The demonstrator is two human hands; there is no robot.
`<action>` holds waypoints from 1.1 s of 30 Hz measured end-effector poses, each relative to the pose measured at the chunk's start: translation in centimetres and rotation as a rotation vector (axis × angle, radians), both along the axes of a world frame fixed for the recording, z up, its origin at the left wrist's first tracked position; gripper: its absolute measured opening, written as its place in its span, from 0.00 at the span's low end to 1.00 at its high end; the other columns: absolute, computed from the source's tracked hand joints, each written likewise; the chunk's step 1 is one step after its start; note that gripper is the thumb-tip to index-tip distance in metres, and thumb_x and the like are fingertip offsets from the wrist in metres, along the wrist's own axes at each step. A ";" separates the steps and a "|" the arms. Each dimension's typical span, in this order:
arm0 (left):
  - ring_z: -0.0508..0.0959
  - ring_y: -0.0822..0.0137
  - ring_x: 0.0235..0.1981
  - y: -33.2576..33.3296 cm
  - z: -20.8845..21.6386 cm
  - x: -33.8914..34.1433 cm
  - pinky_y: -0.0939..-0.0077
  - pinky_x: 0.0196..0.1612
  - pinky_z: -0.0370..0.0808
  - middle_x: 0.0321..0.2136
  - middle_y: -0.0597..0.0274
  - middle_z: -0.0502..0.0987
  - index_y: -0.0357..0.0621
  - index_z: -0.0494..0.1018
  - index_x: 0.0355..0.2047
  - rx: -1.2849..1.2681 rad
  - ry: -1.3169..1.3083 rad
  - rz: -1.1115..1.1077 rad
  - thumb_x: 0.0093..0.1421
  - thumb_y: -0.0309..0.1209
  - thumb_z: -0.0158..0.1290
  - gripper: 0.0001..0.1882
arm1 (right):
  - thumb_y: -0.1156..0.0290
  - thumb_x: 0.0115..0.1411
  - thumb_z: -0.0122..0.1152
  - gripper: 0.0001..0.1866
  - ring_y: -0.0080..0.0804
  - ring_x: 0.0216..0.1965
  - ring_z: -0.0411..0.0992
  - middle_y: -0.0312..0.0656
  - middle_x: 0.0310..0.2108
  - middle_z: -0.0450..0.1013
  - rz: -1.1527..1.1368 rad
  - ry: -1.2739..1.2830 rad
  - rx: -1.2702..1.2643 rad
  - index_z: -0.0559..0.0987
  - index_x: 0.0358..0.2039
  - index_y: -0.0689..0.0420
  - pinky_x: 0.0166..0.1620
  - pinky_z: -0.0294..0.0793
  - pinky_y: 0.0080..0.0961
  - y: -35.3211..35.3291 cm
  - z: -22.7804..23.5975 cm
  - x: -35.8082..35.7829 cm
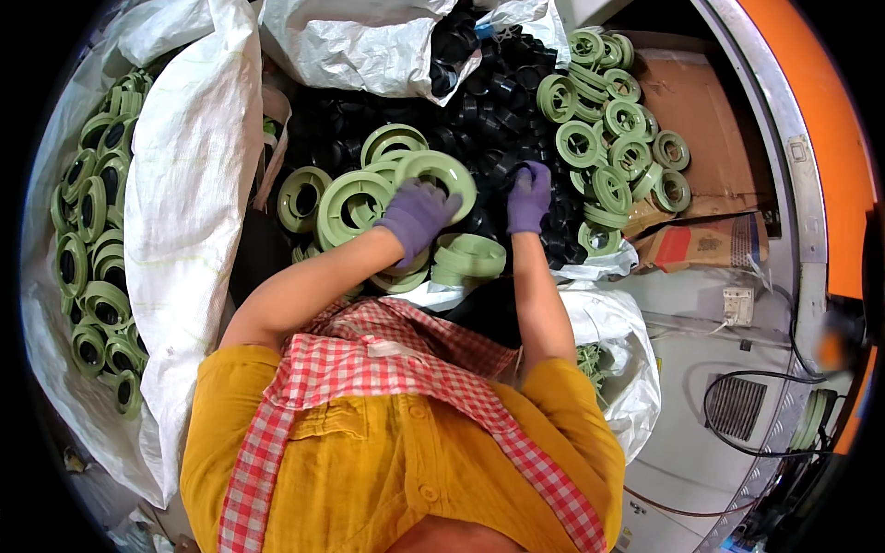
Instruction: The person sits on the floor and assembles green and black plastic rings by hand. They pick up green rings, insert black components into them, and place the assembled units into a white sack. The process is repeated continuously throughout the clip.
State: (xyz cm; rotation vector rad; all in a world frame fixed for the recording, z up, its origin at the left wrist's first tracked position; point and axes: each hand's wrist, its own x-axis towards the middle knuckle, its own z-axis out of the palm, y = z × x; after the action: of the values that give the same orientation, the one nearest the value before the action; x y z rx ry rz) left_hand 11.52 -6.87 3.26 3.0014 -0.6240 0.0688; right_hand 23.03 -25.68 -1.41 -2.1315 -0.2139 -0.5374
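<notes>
My left hand (412,221), in a purple glove, is closed on the edge of a pale green plastic ring (453,166). Under and beside that ring lie more green rings (329,214), some with black centres. A short stack of green rings (468,261) sits just below my left hand. My right hand (528,199), also gloved in purple, reaches into a heap of small black round plastic parts (498,115). Its fingers are curled at a black part (502,172), partly hidden by the glove.
At the left, a white woven sack (189,212) stands beside green rings with black centres (92,207). Loose green rings (630,157) pile up at the right on brown cardboard (691,111). Another white sack (346,46) lies at the back. A cable (708,405) loops at the lower right.
</notes>
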 end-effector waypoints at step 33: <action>0.77 0.66 0.35 -0.1 3.3 -9.1 0.74 0.41 0.73 0.34 0.55 0.78 0.41 0.70 0.48 -1.497 0.580 0.487 0.47 0.40 0.57 0.28 | 0.74 0.53 0.60 0.34 0.30 0.39 0.72 0.42 0.45 0.68 0.715 1.082 0.504 0.56 0.58 0.55 0.35 0.74 0.22 0.9 5.6 -15.4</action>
State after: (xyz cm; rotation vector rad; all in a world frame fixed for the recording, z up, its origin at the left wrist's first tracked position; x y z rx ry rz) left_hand 2.42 -6.95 6.52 1.4985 0.2210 -0.2068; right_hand 7.64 -24.80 4.19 -1.4414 -0.1713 0.8846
